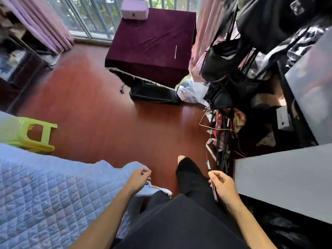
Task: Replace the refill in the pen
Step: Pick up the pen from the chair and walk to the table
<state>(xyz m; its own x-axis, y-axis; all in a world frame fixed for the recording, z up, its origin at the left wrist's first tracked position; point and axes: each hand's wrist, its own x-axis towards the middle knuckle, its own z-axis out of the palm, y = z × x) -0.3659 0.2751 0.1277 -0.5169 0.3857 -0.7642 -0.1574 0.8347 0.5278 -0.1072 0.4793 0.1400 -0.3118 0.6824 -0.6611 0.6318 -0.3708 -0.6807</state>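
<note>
My right hand (223,187) grips a slim dark pen (209,167) between thumb and fingers, its tip pointing up and away over the floor. A thin white stick, perhaps a refill (175,52), lies on the maroon-covered table (152,38) far ahead. My left hand (139,179) is low at the left, fingers curled at the edge of the blue quilt (45,194); whether it holds anything small is unclear. I stand between bed and desk, one foot forward.
A pink box (134,9) sits on the table's far corner. A yellow-green stool (27,133) lies on its side at the left. Dark bags (233,69) and clutter hang at the right. A grey desk surface (287,180) is at my right. Red wooden floor (100,123) lies ahead.
</note>
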